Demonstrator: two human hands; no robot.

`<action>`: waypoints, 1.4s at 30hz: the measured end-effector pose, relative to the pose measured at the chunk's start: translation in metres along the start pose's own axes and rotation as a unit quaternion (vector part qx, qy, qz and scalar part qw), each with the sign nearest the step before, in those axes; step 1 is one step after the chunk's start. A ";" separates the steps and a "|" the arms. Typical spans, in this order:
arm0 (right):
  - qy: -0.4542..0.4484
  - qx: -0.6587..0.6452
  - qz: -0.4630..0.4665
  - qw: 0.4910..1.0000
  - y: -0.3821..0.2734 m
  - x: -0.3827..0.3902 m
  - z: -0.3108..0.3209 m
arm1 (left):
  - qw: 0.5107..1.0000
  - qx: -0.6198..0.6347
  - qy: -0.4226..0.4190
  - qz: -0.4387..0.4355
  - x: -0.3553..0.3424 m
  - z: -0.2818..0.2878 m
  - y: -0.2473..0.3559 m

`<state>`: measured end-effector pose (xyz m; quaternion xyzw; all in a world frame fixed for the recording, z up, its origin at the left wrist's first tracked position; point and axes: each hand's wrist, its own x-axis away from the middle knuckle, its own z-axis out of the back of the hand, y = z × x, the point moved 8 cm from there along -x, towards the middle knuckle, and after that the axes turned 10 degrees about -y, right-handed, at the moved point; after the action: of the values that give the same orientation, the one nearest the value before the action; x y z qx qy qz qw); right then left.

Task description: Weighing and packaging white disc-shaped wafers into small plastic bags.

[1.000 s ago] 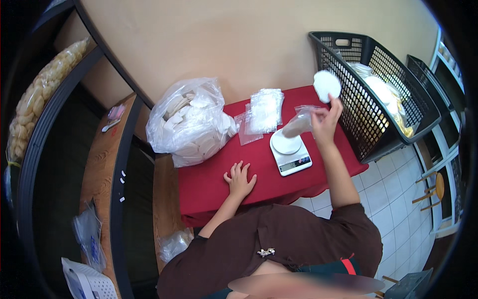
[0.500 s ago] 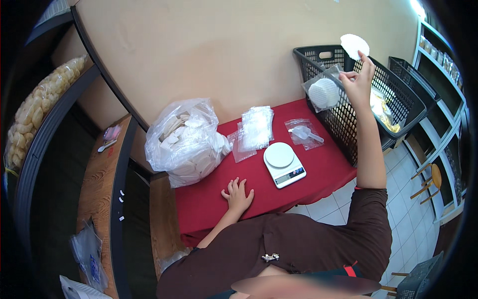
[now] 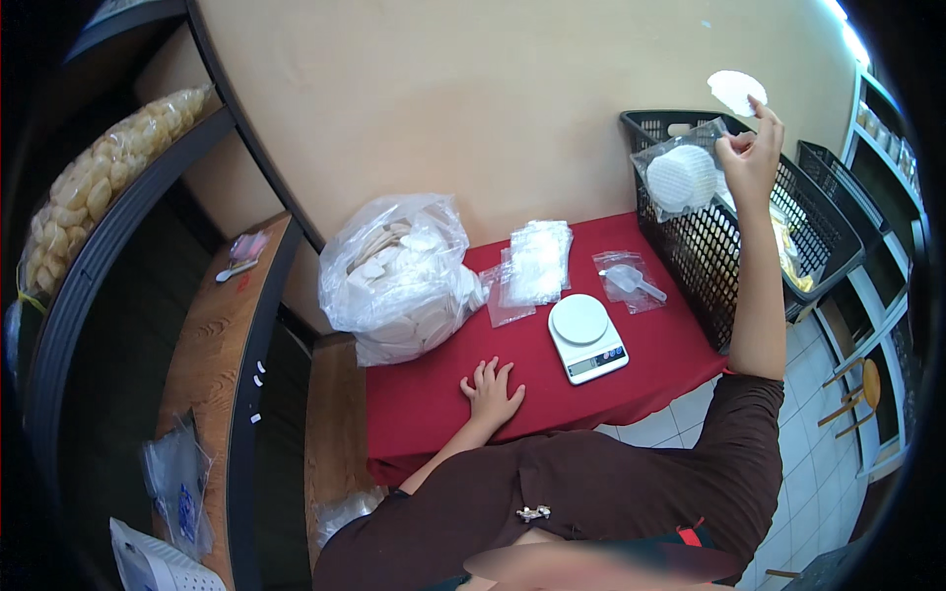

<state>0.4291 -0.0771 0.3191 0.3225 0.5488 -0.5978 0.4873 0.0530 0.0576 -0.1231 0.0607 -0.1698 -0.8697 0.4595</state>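
My left hand (image 3: 492, 396) lies on the red tablecloth (image 3: 419, 409) with its fingers spread, holding nothing. Raised over the black basket (image 3: 690, 246), my right hand (image 3: 753, 158) has a thin white round wafer-like disc (image 3: 735, 91) at its fingertips. The same hand pinches the corner of a small clear plastic bag (image 3: 680, 179) of similar white discs, which hangs beside the basket's near rim. Between my hands sits a white kitchen scale (image 3: 581, 321) with a bare round platform. Left of it a large clear sack (image 3: 394, 281) bulges with many more white discs.
Behind the scale lie a stack of clear bags (image 3: 539, 261) and a clear scoop (image 3: 631, 281) on a bag. Golden packets (image 3: 786, 258) show inside the basket. At left stands a dark-framed shelf with a wooden board (image 3: 217, 355) and a snack bag (image 3: 113, 182); a stool (image 3: 869, 384) is at right.
The whole view has shifted, with the table now farther right. My right hand still holds the disc and the small bag, which now faces the camera more. My left hand stays resting.
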 end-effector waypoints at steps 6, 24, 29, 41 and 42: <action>0.049 0.138 0.005 0.989 0.027 -0.034 -0.006 | 1.000 0.016 -0.001 0.002 -0.002 0.003 0.000; -0.532 0.142 0.085 0.830 -0.011 0.285 -0.289 | 1.000 0.023 0.014 0.007 0.001 0.005 -0.005; -0.520 -0.019 0.177 0.835 -0.062 0.374 -0.315 | 0.999 0.012 0.034 -0.002 -0.003 0.007 0.003; -0.231 -0.174 0.015 0.957 -0.081 0.338 -0.192 | 0.839 0.537 0.007 -0.090 -0.014 0.005 -0.030; -0.225 -0.255 -0.009 0.940 -0.082 0.353 -0.182 | 0.714 0.691 -0.042 -0.099 -0.009 0.006 -0.017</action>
<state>0.2134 0.0128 -0.0125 0.0394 0.5623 -0.4990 0.6582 0.0432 0.0756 -0.1236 0.3411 -0.7361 -0.5517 0.1933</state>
